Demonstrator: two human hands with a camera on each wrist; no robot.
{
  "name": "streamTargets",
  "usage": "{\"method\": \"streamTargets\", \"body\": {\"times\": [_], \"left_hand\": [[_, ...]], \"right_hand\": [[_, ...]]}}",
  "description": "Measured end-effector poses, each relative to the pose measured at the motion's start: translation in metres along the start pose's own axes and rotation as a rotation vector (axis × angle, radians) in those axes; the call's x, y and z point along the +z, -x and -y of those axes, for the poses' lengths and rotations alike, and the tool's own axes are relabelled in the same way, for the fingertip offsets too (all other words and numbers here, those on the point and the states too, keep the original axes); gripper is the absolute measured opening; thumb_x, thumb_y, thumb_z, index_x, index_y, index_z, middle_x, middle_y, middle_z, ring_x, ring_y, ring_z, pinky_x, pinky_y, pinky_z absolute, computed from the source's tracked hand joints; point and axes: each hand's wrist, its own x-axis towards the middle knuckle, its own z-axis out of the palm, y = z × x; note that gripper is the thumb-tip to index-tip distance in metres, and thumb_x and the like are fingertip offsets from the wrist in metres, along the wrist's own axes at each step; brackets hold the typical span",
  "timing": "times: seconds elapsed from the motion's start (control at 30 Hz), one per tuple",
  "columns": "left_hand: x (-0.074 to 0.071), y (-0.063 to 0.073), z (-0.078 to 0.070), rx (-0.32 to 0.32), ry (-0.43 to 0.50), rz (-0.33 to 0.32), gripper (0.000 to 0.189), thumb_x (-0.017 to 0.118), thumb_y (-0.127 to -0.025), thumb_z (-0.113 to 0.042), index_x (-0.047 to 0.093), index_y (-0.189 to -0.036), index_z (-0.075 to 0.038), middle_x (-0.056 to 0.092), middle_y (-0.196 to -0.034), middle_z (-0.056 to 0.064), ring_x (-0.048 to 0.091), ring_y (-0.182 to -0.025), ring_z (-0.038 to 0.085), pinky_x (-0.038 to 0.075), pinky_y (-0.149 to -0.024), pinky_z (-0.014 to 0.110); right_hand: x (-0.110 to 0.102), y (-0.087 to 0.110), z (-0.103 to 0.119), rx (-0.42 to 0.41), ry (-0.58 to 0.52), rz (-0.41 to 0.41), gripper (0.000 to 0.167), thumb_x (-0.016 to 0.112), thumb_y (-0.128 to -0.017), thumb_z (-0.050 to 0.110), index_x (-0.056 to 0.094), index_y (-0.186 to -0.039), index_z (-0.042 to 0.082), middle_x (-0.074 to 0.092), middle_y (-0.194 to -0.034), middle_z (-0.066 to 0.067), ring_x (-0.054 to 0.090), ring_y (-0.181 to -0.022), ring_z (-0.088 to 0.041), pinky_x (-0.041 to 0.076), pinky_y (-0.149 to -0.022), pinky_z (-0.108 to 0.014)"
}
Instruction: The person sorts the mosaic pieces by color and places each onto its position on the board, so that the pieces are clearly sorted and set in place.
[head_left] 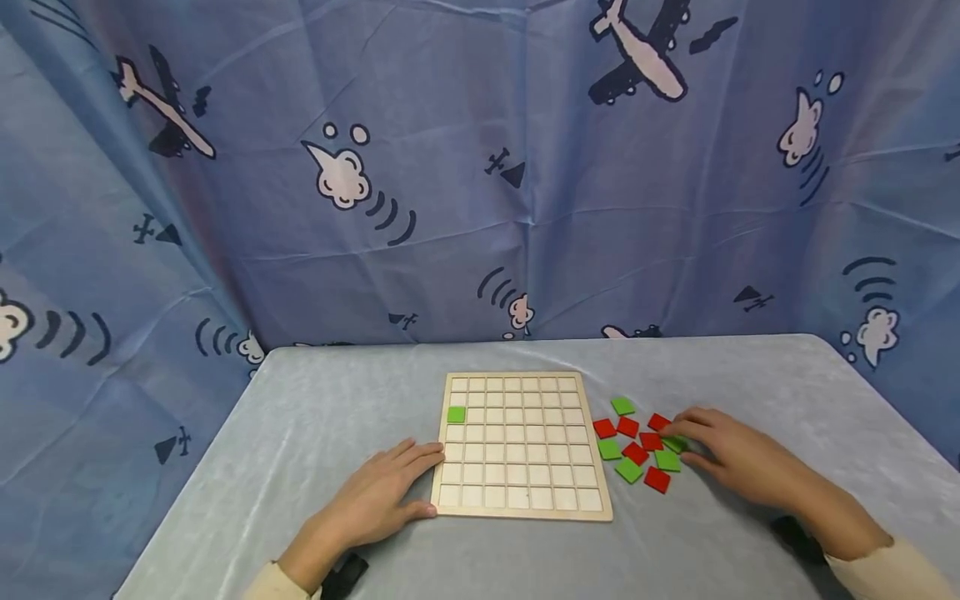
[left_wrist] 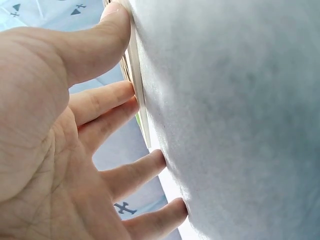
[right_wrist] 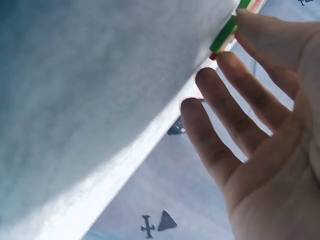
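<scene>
Step in hand, as judged: selecting a green tile (head_left: 677, 444) from the loose pile (head_left: 635, 453) right of the board (head_left: 517, 512), which bears one placed tile (head_left: 456, 414) in its leftmost column. The right hand (head_left: 738, 458) is part-open, thumb and forefinger at the green tile, pinch not determinable; the left hand (head_left: 378, 496), extended and holding nothing, touches the board's left edge. Next move appears to call for a firm edge pinch, lifting clear of neighbouring tiles.
</scene>
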Motion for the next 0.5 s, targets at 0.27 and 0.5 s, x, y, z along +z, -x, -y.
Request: {"method": "streamTargets", "body": {"times": [0.27,0.5], "left_hand": [[0.0007,0.0003,-0.0011,0.016,-0.008,-0.011,0.068,0.071,-0.089,-0.042,0.047,-0.148,-0.018,0.043,-0.157,-0.003,0.038,-0.145,0.039,0.036,-0.110,0.064],[0.0002,-0.0001,-0.0002,0.012,-0.024,-0.016,0.067,0.070,-0.089,-0.044,0.048,-0.148,-0.018,0.043,-0.157,-0.002,0.038,-0.145,0.040,0.036,-0.110,0.064]], "right_hand": [[0.0021,0.0041,0.0007,0.022,0.022,-0.022,0.024,0.079,-0.084,0.024,0.069,-0.105,0.029,0.064,-0.108,0.004,0.063,-0.100,-0.019,0.057,-0.086,-0.048],[0.0040,0.0027,-0.0010,0.065,0.021,-0.021,0.032,0.079,-0.083,0.028,0.070,-0.113,0.022,0.067,-0.113,-0.004,0.064,-0.104,-0.027,0.055,-0.088,-0.054]]}}
